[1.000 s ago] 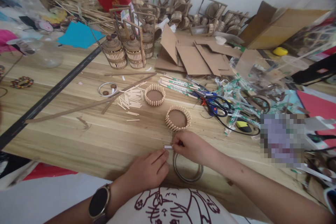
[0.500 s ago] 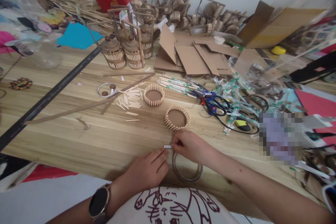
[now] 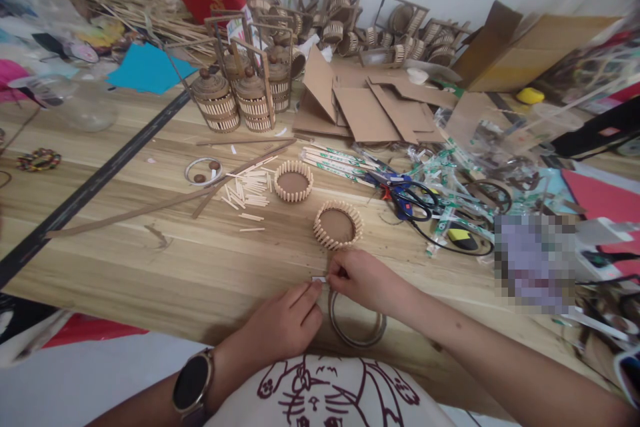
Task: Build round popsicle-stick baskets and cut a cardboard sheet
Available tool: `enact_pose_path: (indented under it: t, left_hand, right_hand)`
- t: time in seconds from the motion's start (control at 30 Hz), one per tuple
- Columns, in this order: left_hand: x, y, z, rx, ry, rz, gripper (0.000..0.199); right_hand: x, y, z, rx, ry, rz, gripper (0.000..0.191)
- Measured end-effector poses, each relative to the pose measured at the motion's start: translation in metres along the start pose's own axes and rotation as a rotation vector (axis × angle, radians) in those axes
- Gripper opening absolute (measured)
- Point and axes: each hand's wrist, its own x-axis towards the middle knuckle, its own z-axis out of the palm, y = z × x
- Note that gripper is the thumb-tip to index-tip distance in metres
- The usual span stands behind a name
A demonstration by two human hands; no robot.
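Observation:
My right hand [image 3: 357, 277] is closed in a pinch at the right end of a short, narrow white strip [image 3: 319, 279] that looks like tape. From the left, my left hand [image 3: 287, 320] lies low over the table with fingers stretched out, its fingertips touching the strip. A thin ring [image 3: 358, 345], like a narrow tape roll, sits just below my right hand, which covers its upper edge. Just beyond my hands stands a round cardboard base ringed with short wooden sticks [image 3: 337, 225]. A similar stick-ringed base [image 3: 293, 181] is further back to the left.
Loose short sticks [image 3: 253, 188] lie left of the bases, near long brown strips [image 3: 135, 212] and a white ring with brown beads [image 3: 203, 172]. Scissors [image 3: 413, 199] and plastic wrappers clutter the right. Lidded stick baskets [image 3: 217, 103] and cardboard sheets [image 3: 367, 113] stand behind.
My left hand has shifted slightly to the right and up, its fingertips now over part of the white strip. My right hand has stayed in place.

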Motion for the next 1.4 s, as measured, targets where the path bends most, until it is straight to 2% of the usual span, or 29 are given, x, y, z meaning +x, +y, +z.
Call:
enact_pose_path:
  t: [0.6, 0.8, 1.03, 1.23, 1.4]
  left_hand:
    - [0.009, 0.002, -0.002, 0.044, -0.016, -0.001, 0.025]
    - [0.016, 0.002, -0.003, 0.066, 0.043, -0.016, 0.027]
    - [0.023, 0.001, -0.006, 0.011, -0.042, -0.035, 0.023]
    - [0.025, 0.001, -0.004, -0.016, -0.021, -0.032, 0.024]
    - [0.023, 0.001, -0.006, -0.018, -0.102, -0.043, 0.021]
  right_hand:
    - [0.001, -0.001, 0.000, -0.010, -0.009, 0.002, 0.019]
    - [0.001, 0.008, -0.002, 0.031, -0.033, -0.036, 0.022]
    - [-0.007, 0.020, -0.010, 0.123, -0.074, -0.075, 0.027]
    - [-0.011, 0.024, -0.013, 0.244, -0.121, -0.071, 0.029]
    - [-0.013, 0.026, -0.013, 0.294, -0.144, -0.068, 0.031]
